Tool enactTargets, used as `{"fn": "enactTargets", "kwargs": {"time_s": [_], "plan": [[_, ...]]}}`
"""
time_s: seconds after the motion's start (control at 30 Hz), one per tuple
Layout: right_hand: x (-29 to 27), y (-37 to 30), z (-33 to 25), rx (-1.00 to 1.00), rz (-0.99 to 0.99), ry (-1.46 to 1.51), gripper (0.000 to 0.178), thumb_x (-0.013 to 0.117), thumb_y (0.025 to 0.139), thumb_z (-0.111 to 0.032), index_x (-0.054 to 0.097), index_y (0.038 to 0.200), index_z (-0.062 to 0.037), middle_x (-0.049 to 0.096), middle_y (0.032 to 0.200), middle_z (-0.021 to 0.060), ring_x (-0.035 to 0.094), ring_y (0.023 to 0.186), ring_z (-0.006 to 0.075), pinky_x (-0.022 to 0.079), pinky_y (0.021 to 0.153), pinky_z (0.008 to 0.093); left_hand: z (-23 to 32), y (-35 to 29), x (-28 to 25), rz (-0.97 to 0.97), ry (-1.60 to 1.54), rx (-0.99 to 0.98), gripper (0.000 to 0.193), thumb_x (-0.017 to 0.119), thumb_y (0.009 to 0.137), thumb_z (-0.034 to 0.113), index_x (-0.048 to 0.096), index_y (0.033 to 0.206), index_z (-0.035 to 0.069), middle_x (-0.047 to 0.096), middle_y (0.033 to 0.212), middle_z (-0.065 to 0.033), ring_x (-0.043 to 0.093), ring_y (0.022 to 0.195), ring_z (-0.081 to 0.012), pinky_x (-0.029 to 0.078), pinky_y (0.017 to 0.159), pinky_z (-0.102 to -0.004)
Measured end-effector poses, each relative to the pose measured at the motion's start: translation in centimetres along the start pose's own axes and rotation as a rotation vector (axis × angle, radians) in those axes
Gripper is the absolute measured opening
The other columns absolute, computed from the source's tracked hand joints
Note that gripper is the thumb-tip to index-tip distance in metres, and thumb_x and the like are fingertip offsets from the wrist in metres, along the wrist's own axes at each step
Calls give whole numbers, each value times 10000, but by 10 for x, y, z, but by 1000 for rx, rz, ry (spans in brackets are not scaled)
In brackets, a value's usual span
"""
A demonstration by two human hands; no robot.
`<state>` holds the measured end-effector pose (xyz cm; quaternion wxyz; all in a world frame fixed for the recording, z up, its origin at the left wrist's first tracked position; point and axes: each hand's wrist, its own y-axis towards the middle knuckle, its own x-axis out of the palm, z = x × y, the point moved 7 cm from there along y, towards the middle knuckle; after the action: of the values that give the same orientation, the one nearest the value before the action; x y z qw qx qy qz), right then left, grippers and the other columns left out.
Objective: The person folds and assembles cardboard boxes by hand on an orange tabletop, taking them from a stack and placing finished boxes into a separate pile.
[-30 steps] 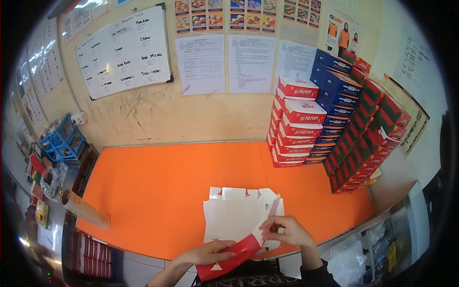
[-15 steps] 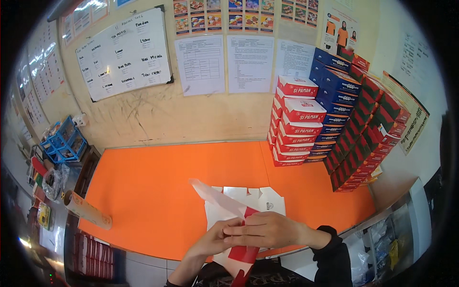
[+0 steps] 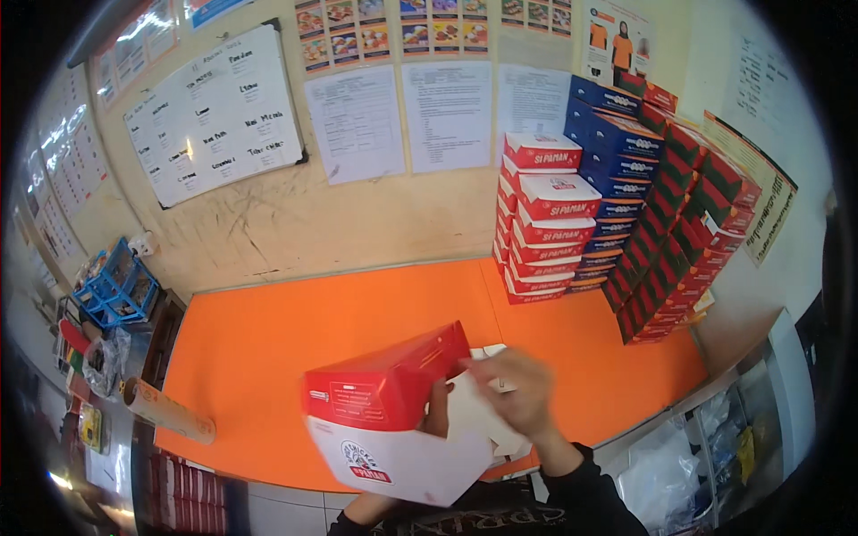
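A partly folded red-and-white cardboard food box (image 3: 375, 433) is held tilted above the near side of the orange table. My left hand (image 3: 435, 411) is closed on it; a few fingers show at the box's opening, and the rest is hidden behind its walls. At the right end of the red panel, my right hand (image 3: 520, 390) has its fingertips against or very near the corner. Motion blur hides whether those fingers are pinched. Flat white cardboard (image 3: 508, 442) lies on the table beneath, mostly covered by the box and right hand.
Stacks of red-and-white boxes (image 3: 559, 210), blue boxes (image 3: 621, 161) and dark green-and-red boxes (image 3: 684, 232) stand at the back right of the orange table (image 3: 268, 330). A cardboard tube (image 3: 170, 411) lies at its left edge. A blue rack (image 3: 116, 286) stands beyond.
The box has swung from a narrow folded shape to an opened-out one, its printed side now showing. My right hand has moved right, apart from the left. The view has shifted slightly.
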<state>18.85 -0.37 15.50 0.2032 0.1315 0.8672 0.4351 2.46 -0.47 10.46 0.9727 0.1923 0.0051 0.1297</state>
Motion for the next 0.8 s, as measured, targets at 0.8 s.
{"fn": "enactTargets", "kwargs": {"time_s": [0.8], "plan": [[-17,-139,216,1051,-531,289,339,487,919,-197,521,1171,27,611,1061,124,559,1027,186,427,871,283,-104,-43,-19,-982,664,859,428,660,791,232,533,1192,154,638,1007,-56,612,944,-204,470,850,-342]]}}
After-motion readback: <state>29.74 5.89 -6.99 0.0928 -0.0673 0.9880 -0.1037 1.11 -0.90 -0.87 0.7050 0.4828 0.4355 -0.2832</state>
